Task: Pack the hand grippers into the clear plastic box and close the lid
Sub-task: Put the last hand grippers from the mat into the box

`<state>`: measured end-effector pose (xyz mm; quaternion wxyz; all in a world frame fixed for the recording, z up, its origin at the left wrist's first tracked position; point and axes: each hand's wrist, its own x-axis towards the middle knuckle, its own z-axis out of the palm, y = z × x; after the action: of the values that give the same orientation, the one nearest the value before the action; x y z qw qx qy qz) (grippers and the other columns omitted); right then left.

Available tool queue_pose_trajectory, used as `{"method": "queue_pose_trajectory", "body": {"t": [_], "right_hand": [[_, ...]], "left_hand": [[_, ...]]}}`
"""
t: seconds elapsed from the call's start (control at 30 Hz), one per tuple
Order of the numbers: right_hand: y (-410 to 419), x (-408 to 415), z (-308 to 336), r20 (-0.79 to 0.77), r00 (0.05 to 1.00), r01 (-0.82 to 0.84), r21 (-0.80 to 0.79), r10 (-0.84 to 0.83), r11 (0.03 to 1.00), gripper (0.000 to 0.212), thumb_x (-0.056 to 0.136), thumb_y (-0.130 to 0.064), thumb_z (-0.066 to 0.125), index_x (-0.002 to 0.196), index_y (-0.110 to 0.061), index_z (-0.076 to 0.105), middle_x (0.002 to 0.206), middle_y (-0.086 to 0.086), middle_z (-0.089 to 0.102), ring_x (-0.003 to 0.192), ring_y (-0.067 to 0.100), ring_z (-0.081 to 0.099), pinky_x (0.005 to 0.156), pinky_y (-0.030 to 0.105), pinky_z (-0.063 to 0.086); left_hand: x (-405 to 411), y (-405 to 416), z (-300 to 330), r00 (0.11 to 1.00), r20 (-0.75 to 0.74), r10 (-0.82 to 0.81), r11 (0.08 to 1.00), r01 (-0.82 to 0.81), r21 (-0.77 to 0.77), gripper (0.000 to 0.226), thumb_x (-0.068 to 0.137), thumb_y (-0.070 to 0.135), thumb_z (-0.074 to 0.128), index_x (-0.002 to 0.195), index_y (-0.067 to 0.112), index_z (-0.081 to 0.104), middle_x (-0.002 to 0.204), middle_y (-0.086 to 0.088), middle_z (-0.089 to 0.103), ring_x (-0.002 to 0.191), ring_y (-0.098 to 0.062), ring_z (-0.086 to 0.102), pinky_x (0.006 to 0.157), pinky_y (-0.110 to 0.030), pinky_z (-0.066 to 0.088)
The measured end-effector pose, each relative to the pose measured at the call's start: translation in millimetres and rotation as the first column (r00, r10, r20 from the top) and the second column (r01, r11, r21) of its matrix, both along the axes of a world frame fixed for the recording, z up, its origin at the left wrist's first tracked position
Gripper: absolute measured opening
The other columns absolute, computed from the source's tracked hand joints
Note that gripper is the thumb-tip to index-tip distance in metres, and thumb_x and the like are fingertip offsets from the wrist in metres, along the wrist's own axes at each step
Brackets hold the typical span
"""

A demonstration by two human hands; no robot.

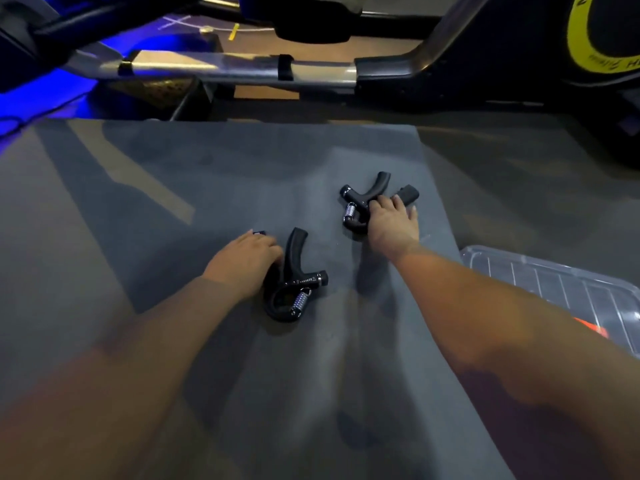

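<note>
Two black hand grippers with coiled steel springs lie on the grey foam mat (207,341). My left hand (244,263) curls around the near gripper (294,282); my right hand (389,221) clutches the far gripper (363,199). The ribbed clear plastic box (554,282) sits to my right, beside the mat.

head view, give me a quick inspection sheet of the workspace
surface: grey mat on the floor
job's things: two black hand grippers, near hand gripper and far hand gripper, both on the mat; clear plastic box at right, off the mat
clutter: nothing seen
grippers: left hand grips the near one; right hand lies on the far one, fingers curled
cables: nothing seen
surroundings: gym machine frame behind, blue light at left
</note>
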<state>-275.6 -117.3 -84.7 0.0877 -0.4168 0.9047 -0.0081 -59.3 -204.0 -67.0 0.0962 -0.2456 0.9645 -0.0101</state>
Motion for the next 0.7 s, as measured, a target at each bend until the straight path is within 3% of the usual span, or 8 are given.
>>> {"method": "queue_pose_trajectory", "body": {"t": [0.17, 0.27, 0.37, 0.5, 0.6, 0.7], "right_hand": [[15.3, 1.6, 6.8, -0.183, 0.974, -0.128, 0.049, 0.135, 0.991, 0.037, 0.094, -0.005, 0.035, 0.127, -0.01, 0.051, 0.133, 0.008, 0.05, 0.133, 0.029, 0.036, 0.12, 0.045, 0.008], [33.2, 14.7, 15.9, -0.174, 0.967, -0.17, 0.114, 0.188, 0.979, 0.037, 0.094, -0.005, 0.035, 0.125, -0.009, 0.053, 0.131, 0.01, 0.053, 0.13, 0.029, 0.04, 0.116, 0.041, 0.02], [59.5, 35.1, 27.4, -0.075, 0.986, -0.135, 0.153, 0.148, 0.979, 0.039, 0.094, -0.004, 0.032, 0.13, -0.007, 0.048, 0.135, 0.013, 0.051, 0.13, 0.03, 0.041, 0.107, 0.039, 0.032], [104.9, 57.5, 39.1, 0.101, 0.994, -0.069, 0.173, 0.052, 0.983, 0.052, 0.095, -0.012, 0.039, 0.144, -0.005, 0.023, 0.132, 0.016, 0.054, 0.121, 0.034, 0.053, 0.099, 0.044, 0.043], [138.6, 66.5, 51.8, 0.283, 0.953, 0.079, 0.103, -0.105, 0.992, 0.043, 0.097, -0.025, 0.042, 0.134, -0.004, 0.038, 0.13, 0.017, 0.054, 0.118, 0.035, 0.055, 0.094, 0.04, 0.044], [163.5, 72.3, 58.4, 0.439, 0.88, 0.173, 0.059, -0.181, 0.983, 0.033, 0.096, -0.022, 0.045, 0.121, -0.001, 0.053, 0.124, 0.02, 0.059, 0.112, 0.035, 0.058, 0.085, 0.033, 0.044]], "left_hand": [[1.7, 5.3, 9.4, 0.985, 0.167, -0.038, 0.999, 0.039, -0.006, 0.035, 0.084, 0.02, 0.058, 0.118, 0.024, 0.053, 0.124, 0.001, 0.05, 0.124, -0.017, 0.045, 0.117, -0.03, 0.012], [6.2, 25.7, 17.6, 0.983, 0.182, 0.009, 0.998, -0.021, 0.066, 0.035, 0.082, 0.033, 0.061, 0.115, 0.026, 0.054, 0.121, 0.002, 0.052, 0.121, -0.017, 0.049, 0.112, -0.031, 0.023], [9.3, 58.4, 26.4, 0.984, 0.133, 0.117, 0.973, -0.141, 0.181, 0.034, 0.087, 0.039, 0.055, 0.116, 0.022, 0.051, 0.122, -0.002, 0.053, 0.118, -0.023, 0.052, 0.094, -0.034, 0.039], [11.8, 102.0, 28.6, 0.965, 0.03, 0.262, 0.92, -0.259, 0.295, 0.033, 0.092, 0.041, 0.047, 0.114, 0.017, 0.046, 0.121, -0.006, 0.057, 0.114, -0.026, 0.055, 0.088, -0.036, 0.043], [13.5, 128.1, 21.5, 0.937, -0.013, 0.35, 0.859, -0.315, 0.405, 0.034, 0.094, 0.036, 0.046, 0.115, 0.009, 0.044, 0.121, -0.013, 0.056, 0.113, -0.031, 0.054, 0.089, -0.039, 0.043], [14.8, 151.5, 20.0, 0.897, -0.033, 0.442, 0.781, -0.366, 0.506, 0.035, 0.093, 0.031, 0.048, 0.117, 0.006, 0.045, 0.123, -0.016, 0.056, 0.115, -0.033, 0.052, 0.093, -0.039, 0.041]]}}
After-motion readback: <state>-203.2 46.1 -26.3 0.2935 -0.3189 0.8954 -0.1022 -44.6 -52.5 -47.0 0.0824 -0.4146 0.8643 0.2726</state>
